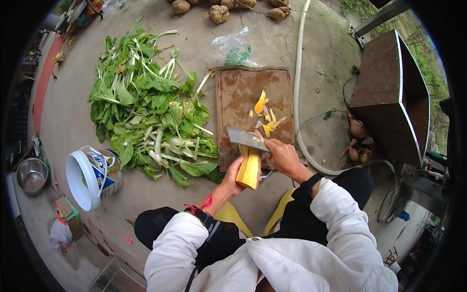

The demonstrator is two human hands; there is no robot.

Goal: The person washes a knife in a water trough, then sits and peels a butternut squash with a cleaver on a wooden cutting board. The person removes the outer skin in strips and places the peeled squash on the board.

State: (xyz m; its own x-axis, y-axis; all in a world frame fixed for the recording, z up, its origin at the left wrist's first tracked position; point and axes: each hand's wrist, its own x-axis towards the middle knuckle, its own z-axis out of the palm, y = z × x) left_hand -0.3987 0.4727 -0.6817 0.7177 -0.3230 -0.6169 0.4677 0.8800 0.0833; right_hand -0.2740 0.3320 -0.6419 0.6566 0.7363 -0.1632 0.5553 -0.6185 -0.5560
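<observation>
My left hand (233, 177) grips a yellow-orange piece of root vegetable or squash (249, 169), partly peeled, over the near edge of a brown wooden cutting board (237, 102). The handle of a cleaver is in my right hand (286, 157); its wide steel blade (242, 138) lies across the far end of the piece, with small bits stuck on it. Yellow and pale peelings (269, 124) are scattered on the board beyond the blade. A large heap of leafy greens (146, 98) spreads on the concrete to the left of the board.
A white bucket (83, 180) lies tilted at left, near a metal pot (32, 175). A clear plastic bag (233, 47) and several brown tubers (219, 14) lie beyond the board. A pale hose (298, 73) curves along its right side, near a brown box (377, 73) and reddish tubers (357, 128).
</observation>
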